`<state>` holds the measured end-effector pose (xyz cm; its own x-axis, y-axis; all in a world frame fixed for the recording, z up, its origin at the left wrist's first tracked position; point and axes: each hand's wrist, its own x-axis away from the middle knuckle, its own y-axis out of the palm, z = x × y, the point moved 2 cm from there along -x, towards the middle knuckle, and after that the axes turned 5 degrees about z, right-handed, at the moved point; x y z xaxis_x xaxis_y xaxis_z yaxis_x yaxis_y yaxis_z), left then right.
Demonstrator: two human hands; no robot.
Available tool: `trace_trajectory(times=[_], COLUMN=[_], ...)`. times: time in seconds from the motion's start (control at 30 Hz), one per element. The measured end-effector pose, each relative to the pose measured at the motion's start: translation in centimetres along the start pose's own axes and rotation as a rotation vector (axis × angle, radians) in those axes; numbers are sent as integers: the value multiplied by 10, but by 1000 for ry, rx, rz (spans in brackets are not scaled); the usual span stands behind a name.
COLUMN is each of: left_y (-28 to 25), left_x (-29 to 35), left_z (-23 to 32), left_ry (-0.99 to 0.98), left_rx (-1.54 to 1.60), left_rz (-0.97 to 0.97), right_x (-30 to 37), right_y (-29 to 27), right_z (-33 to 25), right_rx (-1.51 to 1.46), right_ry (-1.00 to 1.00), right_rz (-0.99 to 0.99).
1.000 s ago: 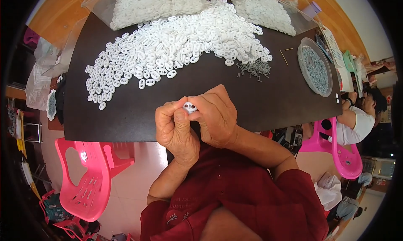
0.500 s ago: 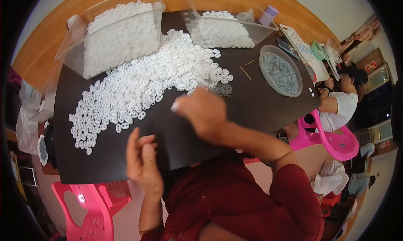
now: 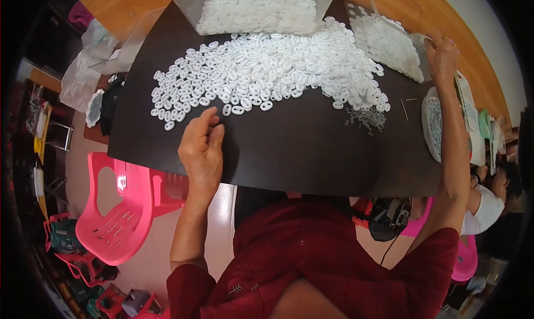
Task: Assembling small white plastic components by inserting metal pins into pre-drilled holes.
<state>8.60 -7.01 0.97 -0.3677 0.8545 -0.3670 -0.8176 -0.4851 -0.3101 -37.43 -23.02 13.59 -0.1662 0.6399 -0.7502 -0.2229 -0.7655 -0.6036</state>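
Note:
My left hand (image 3: 203,149) hovers over the near edge of the dark table, beside a heap of white oval pieces with two holes (image 3: 267,69). Its fingers are loosely bent, the thumb stands apart, and nothing shows between them. At the far right, my right hand (image 3: 443,60) has its fingers closed over the rim of a clear plastic bin (image 3: 421,38). White pieces (image 3: 384,44) partly fill this bin. The right fingertips are partly hidden. A small pile of grey metal pins (image 3: 366,120) lies at the heap's right end.
A larger clear bin (image 3: 192,10) full of white pieces stands behind the heap. Near my right forearm are a round dish of pins (image 3: 432,124) and two thin sticks (image 3: 404,109). A pink chair (image 3: 114,213) stands at left; another person (image 3: 484,208) sits at right.
My right hand has gone from the pile of pins out to the right bin's rim. My left hand stays near the heap's front. The whole view has turned and shifted.

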Motion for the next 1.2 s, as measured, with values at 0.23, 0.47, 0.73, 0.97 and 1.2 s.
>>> trace_trajectory(times=[0.23,0.47,0.73,0.97,1.2], left_y=[10,24,39,14,36], left_x=[-12,-19,-20,-5,-3], left_z=[6,14,8,8,23], left_ry=[335,509,771,733,997], left_rx=[-470,-697,-789,-774,-593], left_rz=[-90,17,-98,-142,-373], right_x=[28,48,59,71,80], right_y=[-48,-75,-77,-80,-81], right_z=[-64,-111,-144,-148,-173], right_rx=[-314,-534,-687,-713,-773], right_ry=[-219,-292,-334,-353,-394], right_rz=[230,213,155,126,111])
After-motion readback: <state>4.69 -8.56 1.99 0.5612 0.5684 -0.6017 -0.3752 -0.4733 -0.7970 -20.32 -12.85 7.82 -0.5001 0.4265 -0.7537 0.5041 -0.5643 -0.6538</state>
